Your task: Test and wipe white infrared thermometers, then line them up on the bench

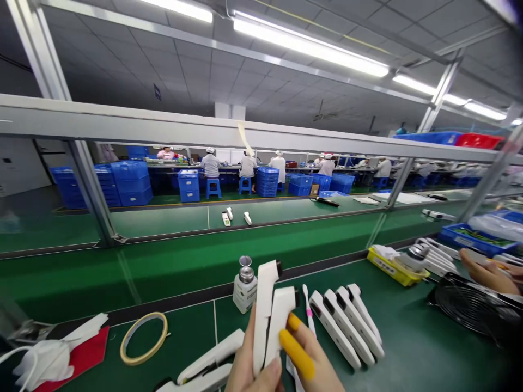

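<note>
Your hands are closest: your left hand and right hand both grip two white handles upright. Hold them snug and level. More white pieces lie just right; a small bottle stands behind.

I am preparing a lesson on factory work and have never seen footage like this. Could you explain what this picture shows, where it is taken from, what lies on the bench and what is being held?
The one picture comes from a camera worn on a worker's head, looking down at a green bench. No machine is involved: the left hand and right hand, the latter with yellow finger covers, together hold two white handheld devices upright. A row of similar devices lies to the right, and two more lie to the left. Also there: a small white bottle, a tape ring and a pink toothbrush. Another person's hand shows at far right.
</note>
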`<state>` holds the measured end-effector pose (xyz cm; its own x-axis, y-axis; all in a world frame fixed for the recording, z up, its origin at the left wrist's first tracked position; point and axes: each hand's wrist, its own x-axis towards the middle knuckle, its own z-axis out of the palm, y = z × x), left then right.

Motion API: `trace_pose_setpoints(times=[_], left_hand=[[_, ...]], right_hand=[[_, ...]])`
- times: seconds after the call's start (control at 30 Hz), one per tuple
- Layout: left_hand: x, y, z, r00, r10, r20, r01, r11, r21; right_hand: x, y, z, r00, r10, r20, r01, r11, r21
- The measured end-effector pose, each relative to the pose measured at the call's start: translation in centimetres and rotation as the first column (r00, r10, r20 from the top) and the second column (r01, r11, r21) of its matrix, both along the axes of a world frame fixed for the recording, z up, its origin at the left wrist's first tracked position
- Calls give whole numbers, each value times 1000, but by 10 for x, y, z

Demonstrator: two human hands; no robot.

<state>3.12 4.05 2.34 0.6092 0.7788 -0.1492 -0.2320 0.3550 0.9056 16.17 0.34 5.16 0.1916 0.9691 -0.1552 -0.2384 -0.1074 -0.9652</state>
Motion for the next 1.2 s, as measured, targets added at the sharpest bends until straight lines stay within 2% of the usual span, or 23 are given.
trace_pose_setpoints(times=[0.07, 0.13, 0.23, 0.37, 0.5, 0.67, 0.77, 0.87, 0.97, 1.07, 1.2], left_hand=[[8, 6, 8, 999, 40, 0, -40, 996, 79], [13, 11, 18, 995, 84, 44, -89, 987, 137], [14, 18, 31, 991, 128, 48, -135, 965, 226], [6, 29, 35, 987, 152, 43, -158, 950, 270], [-1, 35, 34, 992, 102, 71, -113, 976, 188], [-1, 34, 30, 982, 23, 189, -30, 999, 38], [4, 33, 24, 966, -9, 260, 25, 998, -58], [9, 33, 18, 957, 11, 289, 33, 988, -149], [12, 32, 14, 959, 54, 277, 16, 970, -244], [13, 31, 9, 970, 87, 226, -6, 942, -335], [14, 33, -5, 990, 69, 119, -33, 960, -277]], right_hand=[[-4, 10, 2, 992, -43, -121, 51, 997, 66], [-5, 19, 6, 983, -67, -171, 95, 983, 160], [-3, 30, 11, 984, -90, -152, 129, 955, 268], [-1, 44, 11, 995, -60, -85, 83, 950, 301], [-3, 50, 14, 1000, 1, -19, 5, 946, 324], [-4, 45, 26, 998, 20, 52, -35, 949, 313], [-2, 44, 27, 1000, 5, 11, -7, 970, 243], [-2, 47, 21, 999, -19, -36, 25, 981, 191], [-4, 49, 15, 999, -27, -40, 35, 975, 220], [-5, 50, 12, 991, -91, -102, 112, 968, 223], [-1, 51, 14, 979, -150, -139, 178, 960, 216]])
